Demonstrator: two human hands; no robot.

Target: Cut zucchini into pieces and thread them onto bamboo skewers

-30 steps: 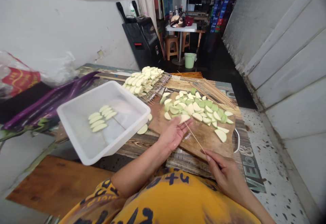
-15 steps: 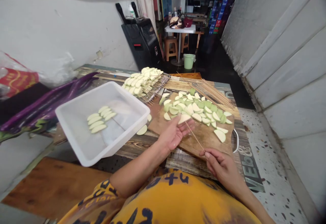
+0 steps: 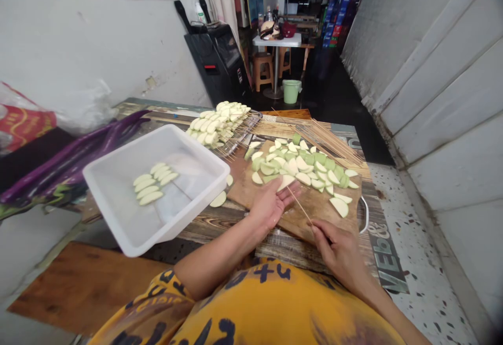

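Note:
My left hand is palm up over the front of the wooden cutting board, holding a pale half-moon vegetable slice between thumb and fingers. A thin bamboo skewer runs from that slice down to my right hand, which pinches its lower end. Whether the tip has gone into the slice cannot be made out. Behind my left hand, many pale green vegetable slices lie heaped on the board. Skewered slices rest in a white plastic tub to my left.
Finished skewers are piled on a tray behind the tub. Loose bamboo skewers lie at the table's back right. Long purple eggplants lie at the left. Two stray slices, one a cut piece, sit between tub and board.
My right hand has shifted slightly up and left with the skewer, nearer my left hand. The left hand keeps its hold on the slice. The view has tilted a little.

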